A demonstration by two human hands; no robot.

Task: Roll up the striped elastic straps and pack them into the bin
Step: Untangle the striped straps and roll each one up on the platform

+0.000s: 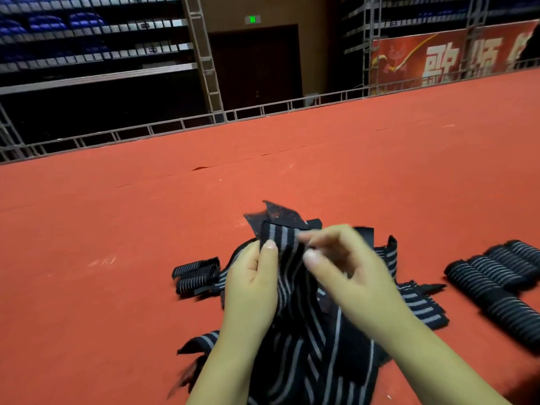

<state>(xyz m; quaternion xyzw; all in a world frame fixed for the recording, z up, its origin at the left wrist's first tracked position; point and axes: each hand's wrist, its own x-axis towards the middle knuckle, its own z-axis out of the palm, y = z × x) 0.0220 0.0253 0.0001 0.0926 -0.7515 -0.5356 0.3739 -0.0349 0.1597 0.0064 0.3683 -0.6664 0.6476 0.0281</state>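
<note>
Loose striped straps (315, 355) heaped nearest on red carpet (117, 229), one end pinched by left hand (251, 283) and blurred right hand (339, 264), rolled straps (496, 282) finished alongside, most unrolled, bin unseen.

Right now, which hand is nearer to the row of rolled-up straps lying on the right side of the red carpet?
Right. The right hand pinches the unrolled strap at centre, with bare carpet between it and the rolled straps. The left hand grips the same strap farther left.
</note>
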